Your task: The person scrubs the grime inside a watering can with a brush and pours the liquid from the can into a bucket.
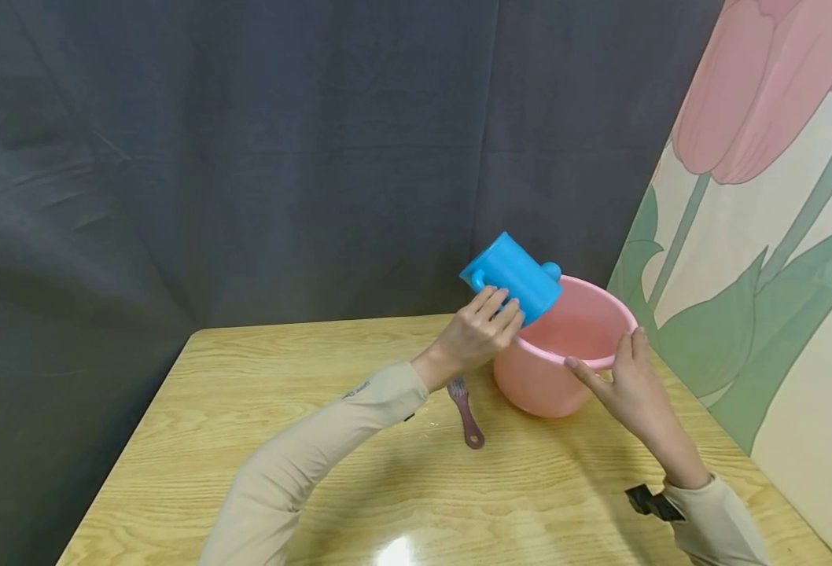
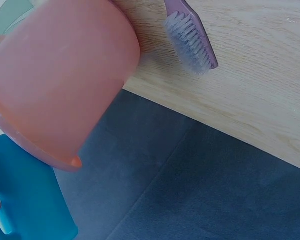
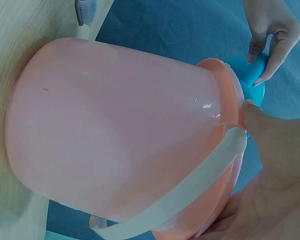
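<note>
My left hand (image 1: 477,334) grips a blue plastic cup (image 1: 518,275) by its handle. The cup is tilted over the left side of the rim of a pink bucket (image 1: 543,381); what is inside the cup is hidden. On the bucket's right side, my right hand (image 1: 631,393) holds the rim, thumb at the front and fingers farther round. A white carrying handle (image 3: 185,200) hangs down the bucket's side in the right wrist view. Left of the bucket, a brush (image 1: 467,417) with a purple handle and pale bristles (image 2: 187,42) lies on the table.
The wood-grain table (image 1: 246,417) ends at a dark curtain (image 1: 317,157) behind. A wall with painted tulips (image 1: 763,275) runs along the right side. Small wet-looking spots lie on the table left of the brush.
</note>
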Available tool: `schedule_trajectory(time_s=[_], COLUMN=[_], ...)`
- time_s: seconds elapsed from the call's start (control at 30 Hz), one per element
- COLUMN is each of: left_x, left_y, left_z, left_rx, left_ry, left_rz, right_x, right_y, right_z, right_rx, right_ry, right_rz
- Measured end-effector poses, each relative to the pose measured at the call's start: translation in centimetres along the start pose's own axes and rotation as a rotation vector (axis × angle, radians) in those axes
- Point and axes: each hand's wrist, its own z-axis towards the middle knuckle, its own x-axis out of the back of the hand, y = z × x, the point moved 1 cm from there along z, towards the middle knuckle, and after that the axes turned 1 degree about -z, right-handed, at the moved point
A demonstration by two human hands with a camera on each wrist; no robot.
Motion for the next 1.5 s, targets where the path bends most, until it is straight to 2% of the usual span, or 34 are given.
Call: schedule_trajectory(time_s=[0.4,1.5], left_x=[-0.15,-0.18], left_y=[0.13,0.30], left_z=[0.11,0.06], left_rx=[-0.002,-0.015], left_ry=[0.016,0.038], left_rz=[-0.011,-0.016], right_x=[0.03,-0.01], right_y=[0.03,-0.05], right_z=[0.01,-0.22], right_rx=[-0.017,-0.010], right_ry=[-0.027,-0.024], right_rz=[-0.004,0.012])
